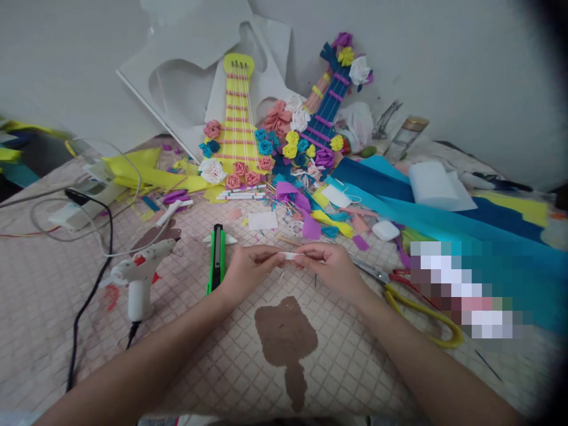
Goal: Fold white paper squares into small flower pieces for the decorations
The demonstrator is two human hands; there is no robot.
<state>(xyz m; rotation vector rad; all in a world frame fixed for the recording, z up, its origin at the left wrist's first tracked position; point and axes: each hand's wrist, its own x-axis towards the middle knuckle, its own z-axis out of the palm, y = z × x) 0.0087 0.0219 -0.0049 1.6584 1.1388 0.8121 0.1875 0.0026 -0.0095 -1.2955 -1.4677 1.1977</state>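
Observation:
My left hand (pixel 248 265) and my right hand (pixel 331 263) meet over the middle of the tiled floor. Both pinch a small white strip (pixel 290 255), which looks like paper or foam, held between the fingertips. The fingers of each hand are curled closed around its ends. A green utility knife (pixel 216 257) lies just left of my left hand. Yellow-handled scissors (pixel 415 302) lie to the right of my right hand.
A white glue gun (pixel 139 275) with a black cord stands at the left. Two decorated guitar shapes, yellow (pixel 237 112) and blue (pixel 331 100), lean on the wall among paper flowers and scraps. Blue foam sheets (pixel 444 219) cover the right. A brown patch (pixel 284 337) marks the floor below my hands.

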